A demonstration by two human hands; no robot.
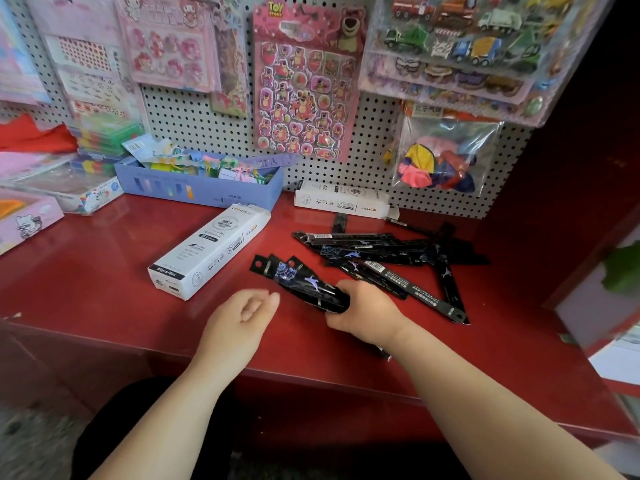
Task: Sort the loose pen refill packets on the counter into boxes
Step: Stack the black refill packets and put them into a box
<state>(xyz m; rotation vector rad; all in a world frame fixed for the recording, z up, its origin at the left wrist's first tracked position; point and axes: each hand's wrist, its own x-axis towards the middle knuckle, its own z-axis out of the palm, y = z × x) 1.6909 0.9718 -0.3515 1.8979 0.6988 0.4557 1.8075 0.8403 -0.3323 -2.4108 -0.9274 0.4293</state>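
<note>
My right hand [367,315] grips a small bundle of black refill packets [298,278] with their hang-hole ends pointing up and left over the red counter [104,289]. My left hand [242,317] hovers just left of the bundle, fingers loosely curled, holding nothing. Several more black packets [388,252] lie in a loose pile to the right of centre. A white refill box [211,249] lies diagonally left of the bundle. A second white box [341,199] rests against the pegboard behind the pile.
A blue box [201,190] full of colourful stationery stands at the back left, with more boxed goods further left. The pegboard [194,119] carries sticker sheets and a bag of balloons [440,161]. A red side wall [571,168] closes the counter on the right.
</note>
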